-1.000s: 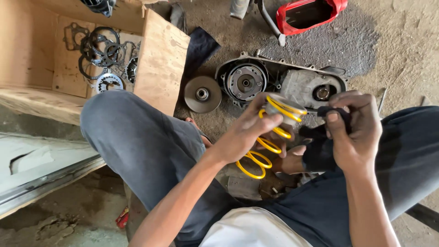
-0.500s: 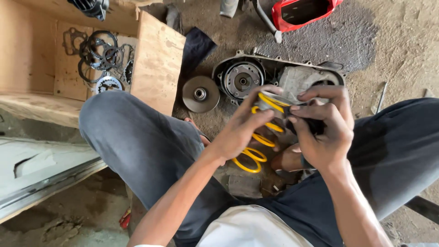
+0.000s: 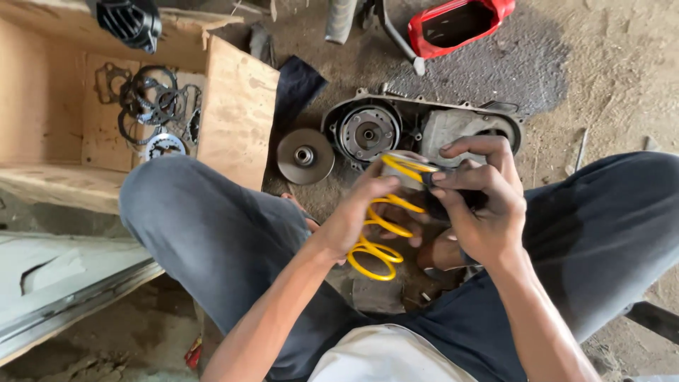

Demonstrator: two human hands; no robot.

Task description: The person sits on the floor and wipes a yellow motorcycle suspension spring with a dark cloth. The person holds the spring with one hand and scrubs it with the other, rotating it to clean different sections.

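Yellow spring held between both hands, slanting from lower left up to upper right

The yellow coil spring [image 3: 385, 219] sits over the lap, its long axis running from its free lower end near the left knee up to the top coils by the dark part [image 3: 453, 198]. The left hand [image 3: 361, 212] wraps the middle coils, fingers curled shut around them; the right hand [image 3: 484, 205] is closed on the dark part, pinching at the spring's top end, so the right is nearer that end. Beyond on the floor lie the engine case [image 3: 424, 124], a round pulley [image 3: 304, 155] and a cardboard box [image 3: 237, 106]

Both hands grip a yellow coil spring [image 3: 382, 223]; right fingers [image 3: 470, 173] pinch something dark, perhaps a cap.
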